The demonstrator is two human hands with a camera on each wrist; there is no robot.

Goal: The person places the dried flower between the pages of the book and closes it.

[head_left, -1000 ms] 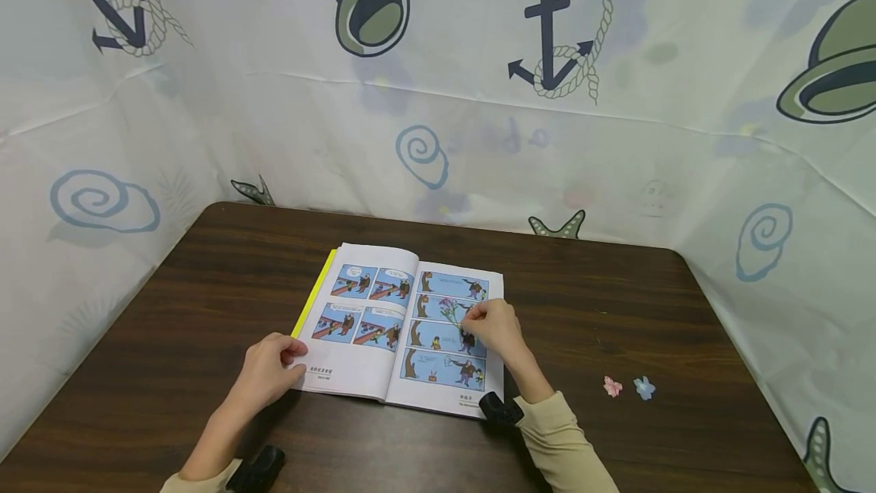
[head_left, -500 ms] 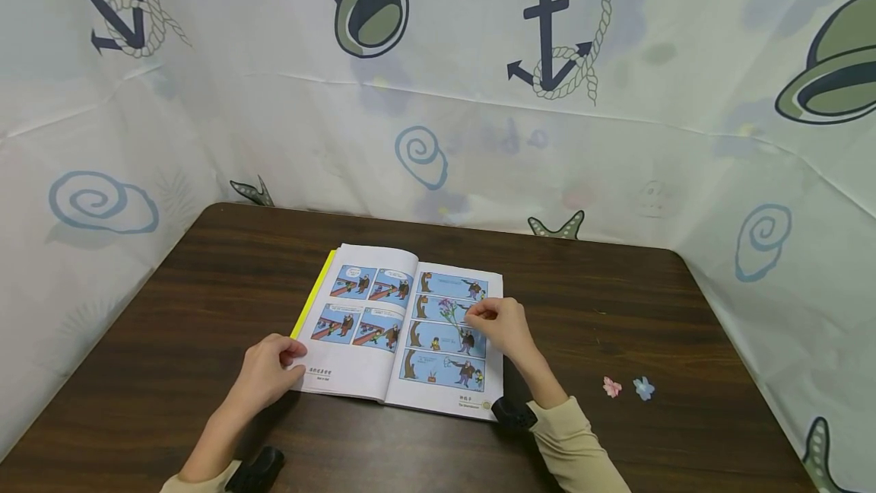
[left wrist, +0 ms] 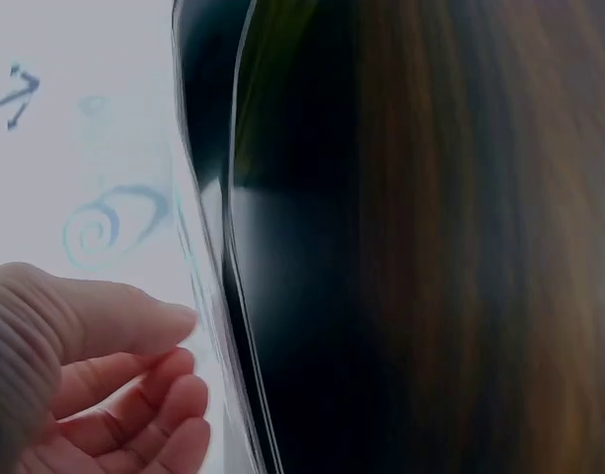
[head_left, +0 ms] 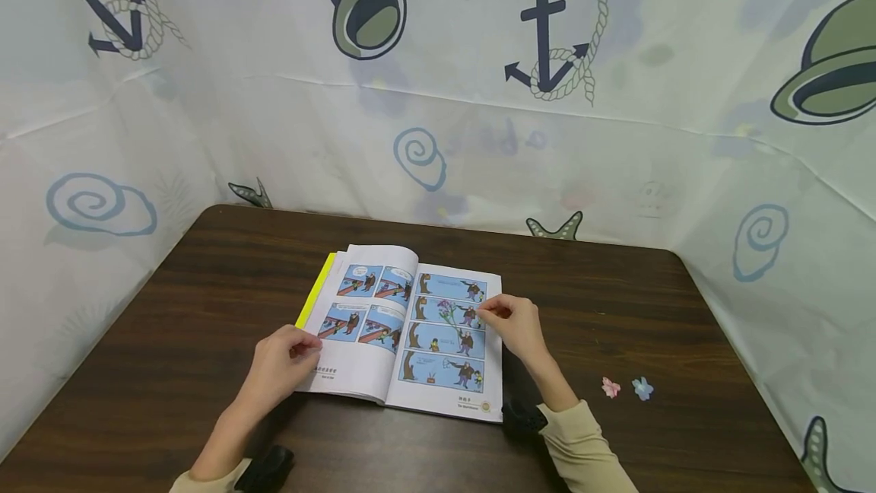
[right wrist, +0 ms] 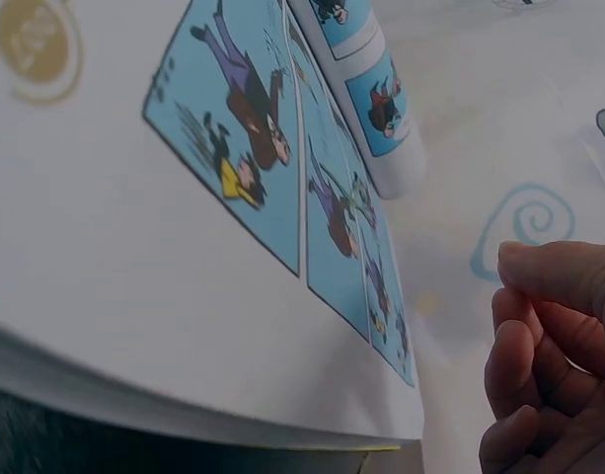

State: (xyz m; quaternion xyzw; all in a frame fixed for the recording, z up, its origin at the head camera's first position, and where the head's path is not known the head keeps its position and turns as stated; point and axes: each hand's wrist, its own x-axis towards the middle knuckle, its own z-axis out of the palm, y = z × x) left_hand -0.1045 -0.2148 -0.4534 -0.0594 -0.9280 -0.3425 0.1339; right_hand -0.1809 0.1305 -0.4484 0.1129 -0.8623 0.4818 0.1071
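Observation:
An open comic book [head_left: 438, 394] lies on the dark wooden table [head_left: 397, 447], its yellow cover edge showing at the left. My left hand [head_left: 284, 364] pinches the outer edge of the left page [head_left: 366, 364], which bows up a little; the left wrist view shows the thumb against the fingers at that edge. On the right page [head_left: 438, 402] lies a small flower sprig [head_left: 446, 312] with purple blossoms and thin stems, across the comic panels. By that page's outer edge is my right hand [head_left: 516, 326], thumb near the loosely curled fingers, with nothing visible in its grasp.
Two small flower shapes, one pink [head_left: 610, 387] and one blue [head_left: 642, 389], lie on the table to the right. Printed fabric walls [head_left: 328, 135] rise behind and beside the table. Each wrist wears a black camera [head_left: 523, 417].
My right hand has drawn back to the right from the flower sprig, which stays on the page. My left hand has shifted right, and the left page now bows toward the spine.

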